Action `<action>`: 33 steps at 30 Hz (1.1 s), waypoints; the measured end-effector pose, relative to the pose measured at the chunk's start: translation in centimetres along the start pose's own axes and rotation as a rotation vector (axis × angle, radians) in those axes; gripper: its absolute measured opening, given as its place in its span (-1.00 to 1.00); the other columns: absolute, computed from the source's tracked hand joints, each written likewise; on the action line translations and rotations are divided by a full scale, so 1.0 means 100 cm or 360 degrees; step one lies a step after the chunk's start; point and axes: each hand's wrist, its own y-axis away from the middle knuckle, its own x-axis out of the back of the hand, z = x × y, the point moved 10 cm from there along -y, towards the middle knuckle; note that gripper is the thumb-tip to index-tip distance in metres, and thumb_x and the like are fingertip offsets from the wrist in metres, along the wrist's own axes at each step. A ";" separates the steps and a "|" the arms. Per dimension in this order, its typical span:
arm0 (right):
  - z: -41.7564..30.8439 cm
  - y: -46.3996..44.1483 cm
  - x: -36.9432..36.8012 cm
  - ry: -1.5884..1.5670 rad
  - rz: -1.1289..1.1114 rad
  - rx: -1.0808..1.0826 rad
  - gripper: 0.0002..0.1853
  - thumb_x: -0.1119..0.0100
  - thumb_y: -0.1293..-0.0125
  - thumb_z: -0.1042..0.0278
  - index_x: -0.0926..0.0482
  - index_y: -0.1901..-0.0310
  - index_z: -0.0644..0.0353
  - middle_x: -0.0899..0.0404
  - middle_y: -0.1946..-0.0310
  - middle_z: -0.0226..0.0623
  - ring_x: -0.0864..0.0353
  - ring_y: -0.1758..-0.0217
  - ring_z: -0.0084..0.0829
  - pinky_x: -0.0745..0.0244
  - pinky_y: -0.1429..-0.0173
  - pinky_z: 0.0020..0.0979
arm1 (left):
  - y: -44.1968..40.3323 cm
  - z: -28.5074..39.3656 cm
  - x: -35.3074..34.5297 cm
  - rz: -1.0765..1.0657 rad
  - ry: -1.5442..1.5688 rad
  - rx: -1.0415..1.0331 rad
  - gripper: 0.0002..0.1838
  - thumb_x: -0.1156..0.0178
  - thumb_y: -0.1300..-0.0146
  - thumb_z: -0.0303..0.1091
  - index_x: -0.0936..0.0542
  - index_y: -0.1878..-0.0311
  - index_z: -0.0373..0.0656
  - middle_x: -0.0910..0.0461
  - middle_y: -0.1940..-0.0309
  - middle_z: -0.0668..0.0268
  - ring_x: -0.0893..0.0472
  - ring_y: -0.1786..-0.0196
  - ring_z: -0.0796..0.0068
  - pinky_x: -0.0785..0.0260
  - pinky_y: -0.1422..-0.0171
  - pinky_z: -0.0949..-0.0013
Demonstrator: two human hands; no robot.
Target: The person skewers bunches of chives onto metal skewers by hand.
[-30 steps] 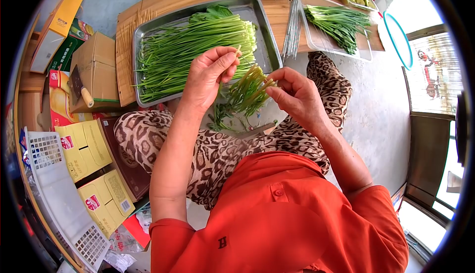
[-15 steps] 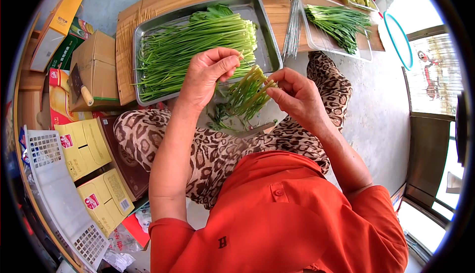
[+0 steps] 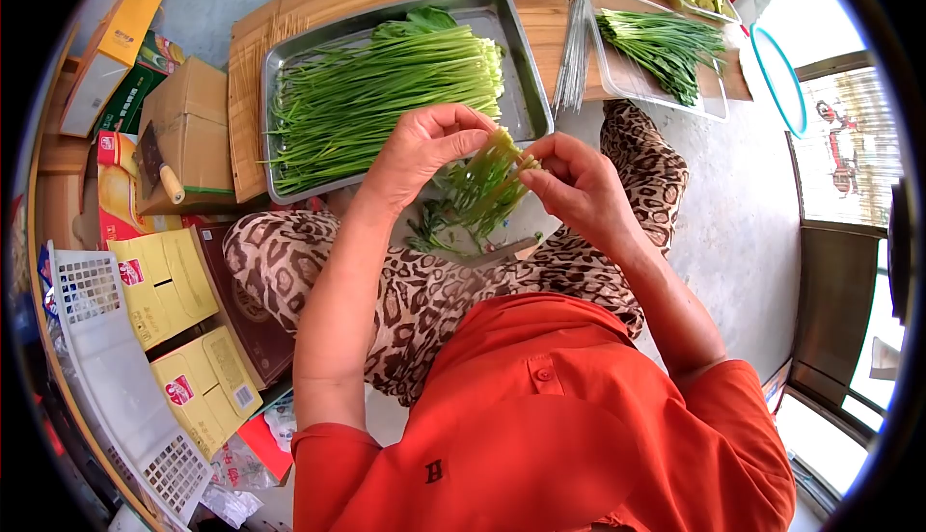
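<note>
A small bunch of leafy green vegetables (image 3: 485, 188) hangs between my two hands, its pale cut stem ends side by side at the top. My left hand (image 3: 431, 151) is closed at the upper left end of these stems, thumb against fingers. At the other end of the row, my right hand (image 3: 576, 183) pinches the bunch between thumb and fingertips. Whether a skewer runs through the stems I cannot tell. Just behind my hands, a metal tray (image 3: 529, 96) holds a thick layer of long garlic chives (image 3: 386, 98).
Bamboo skewers (image 3: 253, 98) lie left of the tray, metal skewers (image 3: 575, 54) right of it. Beyond these sits a clear plastic tray (image 3: 714, 106) with more greens (image 3: 666, 45). A knife (image 3: 164, 173) rests on a cardboard box (image 3: 198, 112). Below the hanging leaves is another blade (image 3: 506, 254).
My left hand has moved right and slightly down, closer to the stem ends of the bunch. The right hand stays nearly where it was.
</note>
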 end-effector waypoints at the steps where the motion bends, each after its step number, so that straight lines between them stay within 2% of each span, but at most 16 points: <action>1: 0.001 0.002 0.001 -0.0003 0.0001 0.0007 -0.81 -0.20 -0.29 0.40 -0.48 0.17 0.33 -0.41 0.64 -0.45 -0.32 0.58 -0.70 -0.26 0.48 -0.56 | -0.001 0.003 0.003 0.0017 -0.0078 -0.0064 -0.85 -0.23 -0.25 -0.39 -0.64 0.16 -0.22 -0.64 0.19 0.34 -0.54 0.11 0.64 -0.36 0.01 0.56; 3: 0.007 0.007 0.006 -0.0009 0.0022 -0.0008 -0.81 -0.21 -0.28 0.40 -0.49 0.17 0.32 -0.40 0.66 -0.46 -0.32 0.58 -0.68 -0.26 0.48 -0.54 | -0.005 0.003 0.010 0.0033 -0.0168 -0.0135 -0.85 -0.23 -0.26 -0.40 -0.64 0.15 -0.22 -0.65 0.20 0.35 -0.56 0.12 0.63 -0.37 0.00 0.56; 6: 0.020 0.016 0.016 0.0011 0.0050 -0.0051 -0.80 -0.20 -0.28 0.38 -0.49 0.18 0.32 -0.37 0.68 -0.47 -0.31 0.59 -0.67 -0.24 0.48 -0.53 | -0.008 0.002 0.062 0.0485 -0.0399 -0.0285 -0.86 -0.20 -0.27 -0.45 -0.63 0.14 -0.26 -0.65 0.26 0.37 -0.59 0.20 0.62 -0.41 0.04 0.57; 7: 0.025 0.019 0.020 0.0023 0.0057 -0.0094 -0.80 -0.20 -0.28 0.37 -0.49 0.19 0.32 -0.36 0.68 -0.47 -0.31 0.59 -0.67 -0.23 0.49 -0.54 | -0.007 0.005 0.075 0.0620 -0.0506 -0.0333 -0.87 -0.19 -0.25 -0.48 -0.65 0.19 -0.29 -0.66 0.30 0.37 -0.61 0.23 0.65 -0.45 0.08 0.55; 10: 0.034 0.026 0.026 0.0001 0.0061 -0.0111 -0.80 -0.19 -0.28 0.37 -0.48 0.18 0.33 -0.36 0.68 -0.48 -0.29 0.59 -0.69 -0.21 0.50 -0.56 | -0.014 0.005 0.094 0.0767 -0.0729 -0.0365 -0.88 -0.18 -0.28 -0.47 -0.64 0.19 -0.29 -0.65 0.25 0.38 -0.59 0.22 0.63 -0.42 0.13 0.55; 12: 0.044 0.031 0.027 -0.0045 0.0064 -0.0117 -0.80 -0.19 -0.28 0.39 -0.48 0.17 0.33 -0.35 0.68 -0.49 -0.27 0.60 -0.70 -0.19 0.51 -0.57 | -0.020 0.009 0.101 0.0901 -0.1055 -0.0389 -0.88 -0.19 -0.26 -0.46 -0.65 0.19 -0.24 -0.66 0.27 0.40 -0.59 0.27 0.63 -0.41 0.18 0.56; 13: 0.045 0.033 0.029 -0.0051 0.0069 -0.0107 -0.80 -0.19 -0.28 0.39 -0.48 0.17 0.33 -0.35 0.68 -0.49 -0.27 0.60 -0.70 -0.19 0.51 -0.57 | -0.025 0.010 0.100 0.0897 -0.1065 -0.0396 -0.88 -0.19 -0.26 -0.46 -0.65 0.19 -0.24 -0.66 0.27 0.40 -0.59 0.27 0.63 -0.41 0.18 0.56; 15: 0.050 0.036 0.029 -0.0036 0.0041 -0.0162 -0.80 -0.19 -0.28 0.38 -0.48 0.17 0.32 -0.35 0.67 -0.50 -0.26 0.60 -0.70 -0.20 0.51 -0.56 | -0.035 0.023 0.087 0.0905 -0.1495 -0.0546 -0.86 -0.23 -0.19 -0.44 -0.65 0.18 -0.17 -0.64 0.29 0.36 -0.59 0.28 0.57 -0.41 0.17 0.51; 17: 0.048 0.041 0.030 -0.0050 0.0065 -0.0171 -0.80 -0.19 -0.28 0.38 -0.48 0.15 0.31 -0.35 0.67 -0.50 -0.27 0.60 -0.70 -0.21 0.50 -0.57 | -0.044 0.026 0.077 0.0898 -0.1908 -0.0694 -0.82 -0.24 -0.10 -0.42 -0.63 0.19 -0.12 -0.59 0.18 0.27 -0.58 0.12 0.24 -0.41 0.06 0.29; 19: 0.044 0.045 0.031 -0.0030 0.0057 -0.0167 -0.79 -0.20 -0.28 0.38 -0.49 0.14 0.30 -0.36 0.67 -0.50 -0.27 0.59 -0.70 -0.22 0.50 -0.56 | -0.056 0.020 0.074 0.0892 -0.2111 -0.0675 -0.76 -0.26 -0.09 -0.39 -0.61 0.13 -0.09 -0.57 0.12 0.28 -0.53 0.03 0.19 -0.37 -0.03 0.22; 23: 0.050 0.050 0.036 0.0026 0.0072 -0.0172 -0.78 -0.20 -0.28 0.37 -0.48 0.14 0.30 -0.35 0.68 -0.47 -0.27 0.60 -0.68 -0.22 0.50 -0.54 | -0.073 0.017 0.064 0.0938 -0.2385 -0.0673 -0.66 -0.32 -0.03 -0.36 -0.58 0.07 -0.04 -0.55 0.11 0.30 -0.48 -0.05 0.23 -0.30 -0.12 0.20; 28: 0.055 0.053 0.043 0.0019 0.0100 -0.0171 -0.77 -0.19 -0.28 0.36 -0.47 0.13 0.31 -0.35 0.69 -0.47 -0.26 0.60 -0.68 -0.21 0.50 -0.54 | -0.087 0.010 0.065 0.0858 -0.2518 -0.0633 -0.75 -0.32 -0.04 -0.38 -0.61 0.16 -0.03 -0.53 0.19 0.33 -0.48 0.01 0.26 -0.29 -0.04 0.21; 31: 0.055 0.054 0.044 -0.0024 0.0122 -0.0181 -0.78 -0.19 -0.28 0.37 -0.47 0.13 0.31 -0.35 0.69 -0.47 -0.26 0.60 -0.67 -0.21 0.49 -0.54 | -0.084 0.016 0.072 0.0893 -0.2363 -0.0693 -0.82 -0.29 -0.06 -0.39 -0.62 0.22 -0.06 -0.53 0.21 0.32 -0.48 0.02 0.25 -0.29 -0.02 0.20; 32: 0.055 0.054 0.044 -0.0051 0.0132 -0.0189 -0.78 -0.19 -0.28 0.37 -0.47 0.13 0.31 -0.35 0.69 -0.47 -0.26 0.60 -0.68 -0.21 0.49 -0.54 | -0.080 0.022 0.070 0.0879 -0.2295 -0.0817 -0.79 -0.20 -0.11 -0.44 -0.58 0.15 -0.14 -0.55 0.28 0.21 -0.54 0.14 0.16 -0.37 0.03 0.18; 33: 0.055 0.053 0.044 -0.0053 0.0130 -0.0189 -0.78 -0.19 -0.28 0.37 -0.47 0.13 0.31 -0.35 0.69 -0.47 -0.26 0.60 -0.68 -0.21 0.49 -0.54 | -0.079 0.023 0.071 0.0880 -0.2297 -0.0815 -0.79 -0.20 -0.11 -0.44 -0.58 0.15 -0.14 -0.55 0.28 0.21 -0.54 0.14 0.16 -0.37 0.03 0.18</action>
